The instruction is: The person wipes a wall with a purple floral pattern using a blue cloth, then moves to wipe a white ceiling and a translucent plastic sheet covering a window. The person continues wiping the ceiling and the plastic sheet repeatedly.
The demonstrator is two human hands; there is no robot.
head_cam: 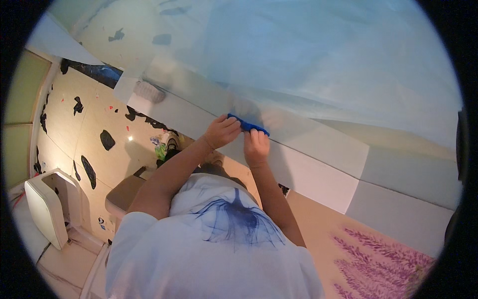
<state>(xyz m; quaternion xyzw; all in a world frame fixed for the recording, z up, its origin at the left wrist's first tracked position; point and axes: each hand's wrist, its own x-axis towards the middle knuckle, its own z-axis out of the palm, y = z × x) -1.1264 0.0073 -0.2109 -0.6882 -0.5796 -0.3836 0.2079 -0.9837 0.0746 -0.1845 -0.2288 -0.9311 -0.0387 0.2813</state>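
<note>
Between my hands is a bunched piece of blue cloth (pixel 249 126), stretched into a narrow strip over the edge of a pale surface. My left hand (pixel 223 130) grips its upper left end. Lower down, my right hand (pixel 257 147) pinches the other end, the fingertips folded over it. The two hands are close together but apart. Beneath the cloth runs the pale ledge (pixel 317 168), with a large bluish translucent sheet (pixel 298 67) beyond it.
A grey-brown bundle (pixel 149 92) lies on the ledge at the left. A brown stool (pixel 125 194) and a white bin (pixel 46 213) with its lid tilted stand on the left. Black scraps (pixel 107 140) dot the tan floor. Purple flowers (pixel 377 258) are pictured at lower right.
</note>
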